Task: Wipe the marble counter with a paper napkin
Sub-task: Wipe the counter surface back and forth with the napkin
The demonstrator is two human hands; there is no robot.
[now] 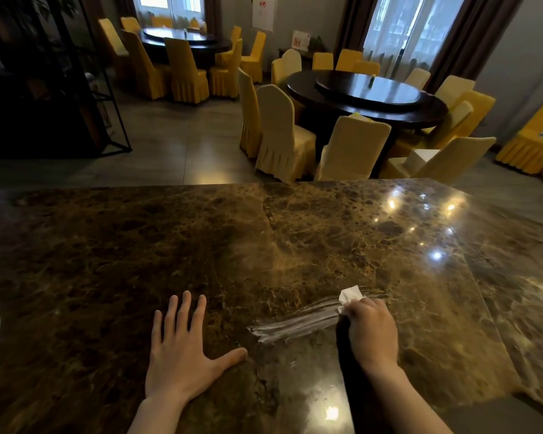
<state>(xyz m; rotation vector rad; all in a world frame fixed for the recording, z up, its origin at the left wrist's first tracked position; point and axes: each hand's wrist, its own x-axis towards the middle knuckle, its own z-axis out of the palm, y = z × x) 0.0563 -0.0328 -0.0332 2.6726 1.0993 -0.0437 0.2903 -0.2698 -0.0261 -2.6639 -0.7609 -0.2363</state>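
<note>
A dark brown, glossy marble counter (pixel 201 245) fills the lower half of the view. My right hand (pixel 372 332) presses a small white paper napkin (pixel 349 295) onto it at the lower right; a corner of the napkin sticks out beyond my fingers. A pale streaky smear (pixel 295 324) runs on the marble from the napkin toward the lower left. My left hand (pixel 182 349) lies flat on the counter with the fingers spread, left of the smear, thumb tip close to the smear's end.
The counter's far edge (pixel 264 182) drops to a tiled floor. Beyond it stand round dark dining tables (pixel 367 95) ringed by yellow-covered chairs (pixel 279 136). A dark metal shelf frame (pixel 107 89) stands at the far left. The counter's right edge (pixel 533 214) slants away.
</note>
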